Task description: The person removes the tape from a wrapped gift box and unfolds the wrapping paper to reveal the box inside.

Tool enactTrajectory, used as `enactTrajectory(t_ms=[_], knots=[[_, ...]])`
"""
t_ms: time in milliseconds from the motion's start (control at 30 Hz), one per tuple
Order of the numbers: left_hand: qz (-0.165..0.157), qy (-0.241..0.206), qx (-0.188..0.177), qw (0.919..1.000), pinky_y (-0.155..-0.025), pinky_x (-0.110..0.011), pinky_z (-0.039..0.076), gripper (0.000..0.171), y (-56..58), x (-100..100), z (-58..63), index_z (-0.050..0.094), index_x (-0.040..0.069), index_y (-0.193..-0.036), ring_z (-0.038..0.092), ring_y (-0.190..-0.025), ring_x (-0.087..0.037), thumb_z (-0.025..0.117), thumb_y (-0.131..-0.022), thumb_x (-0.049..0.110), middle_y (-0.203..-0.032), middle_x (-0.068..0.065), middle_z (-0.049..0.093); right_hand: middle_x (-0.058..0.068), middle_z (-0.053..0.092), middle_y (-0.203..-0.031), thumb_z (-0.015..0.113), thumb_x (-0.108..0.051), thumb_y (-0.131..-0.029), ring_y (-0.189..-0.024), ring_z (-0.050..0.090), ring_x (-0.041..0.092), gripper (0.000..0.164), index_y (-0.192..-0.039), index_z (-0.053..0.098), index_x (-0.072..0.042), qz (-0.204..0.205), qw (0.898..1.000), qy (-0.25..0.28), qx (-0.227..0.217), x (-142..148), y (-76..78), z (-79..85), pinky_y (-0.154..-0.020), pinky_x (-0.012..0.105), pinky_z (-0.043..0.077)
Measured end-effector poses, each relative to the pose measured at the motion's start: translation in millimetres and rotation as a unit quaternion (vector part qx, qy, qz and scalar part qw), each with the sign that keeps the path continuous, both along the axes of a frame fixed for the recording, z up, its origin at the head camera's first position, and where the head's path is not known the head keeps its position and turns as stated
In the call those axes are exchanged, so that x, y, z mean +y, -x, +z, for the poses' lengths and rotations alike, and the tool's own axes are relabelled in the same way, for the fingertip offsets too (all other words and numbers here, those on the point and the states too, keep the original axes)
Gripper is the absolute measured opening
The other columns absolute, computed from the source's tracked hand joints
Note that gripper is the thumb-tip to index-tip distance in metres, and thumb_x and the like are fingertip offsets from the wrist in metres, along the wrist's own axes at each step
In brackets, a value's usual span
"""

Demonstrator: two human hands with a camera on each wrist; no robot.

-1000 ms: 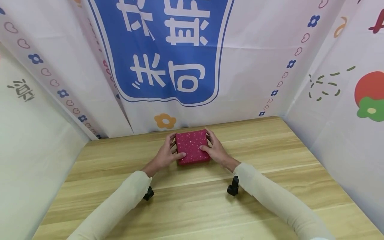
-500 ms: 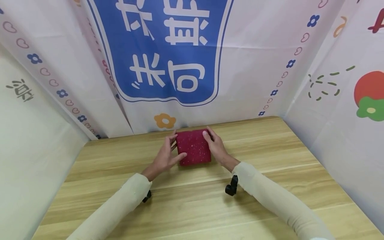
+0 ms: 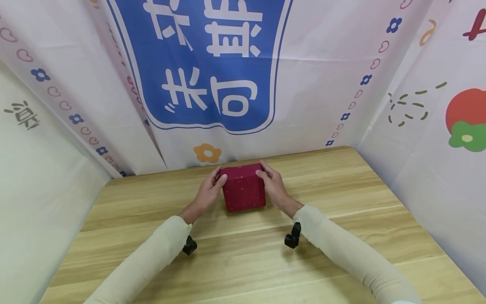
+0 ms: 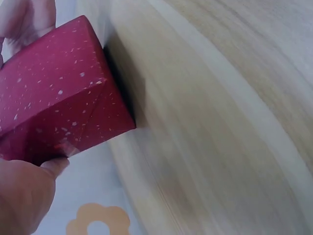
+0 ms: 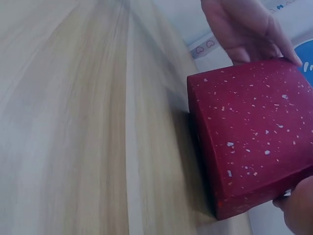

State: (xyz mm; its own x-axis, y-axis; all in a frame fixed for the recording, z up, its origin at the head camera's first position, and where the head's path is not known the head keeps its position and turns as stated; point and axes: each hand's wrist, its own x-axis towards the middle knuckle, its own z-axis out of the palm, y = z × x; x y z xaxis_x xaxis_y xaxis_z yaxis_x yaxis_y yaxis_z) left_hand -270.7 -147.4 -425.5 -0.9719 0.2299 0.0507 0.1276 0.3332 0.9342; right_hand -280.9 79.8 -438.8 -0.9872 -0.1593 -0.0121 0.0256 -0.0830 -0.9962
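A red box with pale speckles [image 3: 244,192] is near the back edge of the wooden table, between both hands. Tilted, it shows a large face toward the head camera and a narrower face along the top. My left hand [image 3: 206,194] grips its left side, thumb at the upper left corner. On the opposite side my right hand [image 3: 277,190] holds it with the thumb on the upper right corner. The left wrist view shows the box's speckled faces and a lower corner close to the table. In the right wrist view a broad speckled face of the box [image 5: 254,127] shows.
The wooden tabletop [image 3: 243,261] stretches toward the person. A white printed cloth [image 3: 311,97] with a blue sign hangs right behind the box, and white sheets stand at both sides. Small black cameras hang under both sleeves.
The box has tipped, so a different face now looks toward the head camera. The left thumb has moved up to the top corner; earlier the right thumb also shifted upward.
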Motion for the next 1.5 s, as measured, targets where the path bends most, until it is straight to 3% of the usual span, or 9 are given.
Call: enactTrajectory(t_ms=[333, 467, 600, 767, 967, 1133, 1333, 1400, 1500], knots=[[-0.041, -0.020, 0.055, 0.9975, -0.107, -0.045, 0.044, 0.060, -7.3, -13.0, -1.6, 0.035, -0.002, -0.149, 0.047, -0.136, -0.037, 0.062, -0.096, 0.009, -0.146, -0.024, 0.049, 0.006, 0.029, -0.162, 0.045, -0.004, -0.093, -0.149, 0.028, 0.024, 0.068, -0.157, 0.025, -0.014, 0.049, 0.998, -0.016, 0.048, 5.5, -0.7, -1.8, -0.121, 0.040, 0.024], [-0.034, -0.036, 0.055, 0.9973, -0.103, -0.038, 0.048, 0.065, -14.2, -14.5, -3.8, 0.038, -0.002, -0.147, 0.048, -0.136, -0.035, 0.069, -0.091, 0.008, -0.146, -0.021, 0.049, 0.005, 0.025, -0.163, 0.044, -0.003, -0.090, -0.150, 0.024, 0.025, 0.073, -0.158, 0.021, -0.016, 0.069, 0.995, -0.040, 0.055, 5.0, -2.7, -3.5, -0.122, 0.041, 0.021], [-0.019, -0.043, 0.062, 0.9970, -0.101, -0.034, 0.049, 0.068, -18.1, -15.4, -6.9, 0.039, 0.000, -0.147, 0.048, -0.136, -0.035, 0.073, -0.089, 0.010, -0.147, -0.020, 0.048, 0.009, 0.032, -0.160, 0.044, -0.011, -0.092, -0.147, 0.032, 0.028, 0.069, -0.158, 0.024, -0.017, 0.070, 0.992, -0.090, 0.045, 4.4, -3.5, -4.3, -0.120, 0.044, 0.027], [-0.008, -0.026, 0.086, 0.9959, -0.102, -0.039, 0.049, 0.068, -20.1, -17.5, -9.6, 0.042, 0.002, -0.146, 0.049, -0.135, -0.036, 0.075, -0.087, 0.011, -0.146, -0.020, 0.049, 0.011, 0.045, -0.150, 0.046, -0.014, -0.090, -0.137, 0.044, 0.030, 0.064, -0.153, 0.034, -0.016, 0.067, 0.989, -0.129, 0.040, 4.0, -4.8, -2.3, -0.115, 0.048, 0.035], [-0.015, 0.018, 0.144, 0.9893, -0.099, -0.036, 0.050, 0.074, -24.4, -17.8, -12.8, 0.042, 0.003, -0.147, 0.050, -0.134, -0.036, 0.079, -0.083, 0.012, -0.146, -0.020, 0.050, 0.014, 0.049, -0.142, 0.049, -0.009, -0.087, -0.128, 0.050, 0.031, 0.058, -0.145, 0.042, -0.012, 0.062, 0.992, -0.103, 0.031, 3.9, -6.7, -2.3, -0.110, 0.047, 0.041], [-0.025, 0.025, 0.191, 0.9810, -0.097, -0.036, 0.051, 0.073, -29.4, -16.8, -15.9, 0.046, 0.003, -0.144, 0.053, -0.131, -0.036, 0.081, -0.080, 0.009, -0.145, -0.020, 0.050, 0.015, 0.048, -0.144, 0.046, -0.026, -0.102, -0.129, 0.050, 0.031, 0.046, -0.146, 0.045, -0.013, 0.059, 0.994, -0.090, 0.027, 3.2, -8.4, -3.4, -0.109, 0.047, 0.043], [-0.050, 0.042, 0.244, 0.9677, -0.095, -0.038, 0.053, 0.068, -35.0, -15.9, -19.4, 0.052, 0.001, -0.138, 0.053, -0.131, -0.037, 0.082, -0.077, 0.005, -0.142, -0.019, 0.054, 0.017, 0.045, -0.150, 0.037, -0.048, -0.104, -0.140, 0.042, 0.034, 0.063, -0.150, 0.038, -0.004, 0.054, 0.996, -0.075, 0.002, 3.4, -7.7, -5.1, -0.118, 0.047, 0.031], [-0.056, 0.049, 0.244, 0.9670, -0.096, -0.040, 0.052, 0.068, -36.3, -15.4, -20.5, 0.051, 0.003, -0.139, 0.052, -0.132, -0.038, 0.081, -0.078, 0.006, -0.144, -0.020, 0.052, 0.015, 0.038, -0.156, 0.041, -0.048, -0.103, -0.145, 0.034, 0.033, 0.066, -0.152, 0.035, -0.004, 0.049, 0.996, -0.076, -0.010, 3.4, -7.9, -4.3, -0.121, 0.047, 0.025], [-0.054, 0.058, 0.198, 0.9769, -0.099, -0.042, 0.049, 0.068, -37.5, -14.3, -20.8, 0.044, 0.007, -0.147, 0.049, -0.135, -0.037, 0.075, -0.087, 0.015, -0.151, -0.020, 0.044, 0.009, 0.027, -0.162, 0.044, -0.049, -0.102, -0.151, 0.023, 0.030, 0.067, -0.153, 0.034, -0.007, 0.044, 0.995, -0.090, -0.022, 3.6, -8.7, -3.7, -0.123, 0.045, 0.018]])
